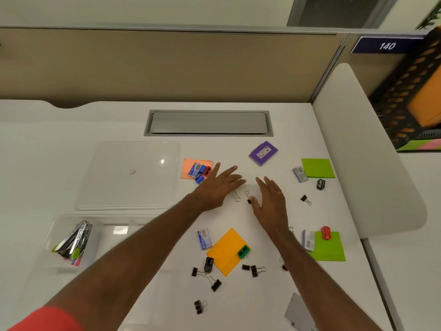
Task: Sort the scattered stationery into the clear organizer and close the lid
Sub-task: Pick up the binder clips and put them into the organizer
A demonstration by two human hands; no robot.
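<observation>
The clear organizer (51, 237) sits at the left front with a bundle of sticky flags (74, 242) in one compartment. Its clear lid (128, 175) lies flat behind it. My left hand (218, 186) and my right hand (270, 201) hover flat over the desk's middle, fingers spread, both empty. Between them lie two binder clips (248, 197), one partly under the left palm. Scattered around are sticky note pads in orange (228, 250), salmon (188, 169) and green (318, 167), staple boxes (204, 238), pencil sharpeners (243, 251) and several black binder clips (216, 284).
A purple box (263, 153) lies behind my right hand. A grey cable hatch (207, 123) is set in the desk at the back. A white partition (367, 151) bounds the right side. A grey card (298, 314) lies at the front edge.
</observation>
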